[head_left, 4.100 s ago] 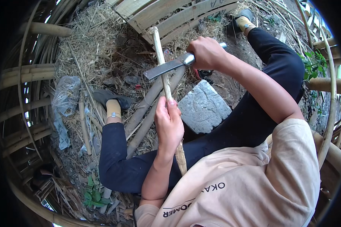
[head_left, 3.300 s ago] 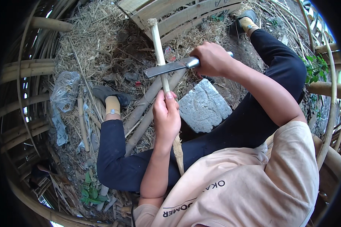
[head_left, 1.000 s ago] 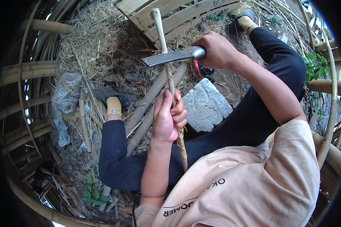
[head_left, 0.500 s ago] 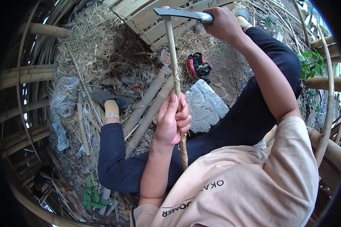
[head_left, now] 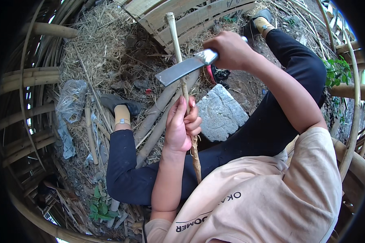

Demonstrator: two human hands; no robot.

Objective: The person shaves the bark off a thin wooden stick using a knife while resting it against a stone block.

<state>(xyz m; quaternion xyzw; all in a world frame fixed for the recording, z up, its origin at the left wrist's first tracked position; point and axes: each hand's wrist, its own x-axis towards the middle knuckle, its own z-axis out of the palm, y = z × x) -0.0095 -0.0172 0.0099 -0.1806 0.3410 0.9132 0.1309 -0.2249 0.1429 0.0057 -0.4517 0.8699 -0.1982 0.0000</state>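
Note:
My left hand (head_left: 183,126) is wrapped round a peeled wooden stick (head_left: 174,38), gripping it near its middle. The stick stands almost upright before me, pale and smooth at the top, rough with loose bark shreds below my fingers. Its lower end rests by my shirt and thigh. In my right hand (head_left: 230,50) is a short machete (head_left: 182,69) with a broad grey blade and a shiny metal neck; most of its handle is hidden by my fingers. The blade lies across the stick, above my left hand. Whether the edge bites into the wood I cannot tell.
A flat grey stone (head_left: 221,113) sits between my legs. Bamboo poles (head_left: 160,111) lie beside it, and a black and red bundle (head_left: 219,75) is beyond. A slatted wooden crate (head_left: 194,20) stands ahead. Straw (head_left: 97,44) and a clear plastic bag (head_left: 71,99) are at left.
My right hand has brought the machete down along the stick, from its top end to just above my left hand. The blade's flat side now shows. My left hand keeps its hold.

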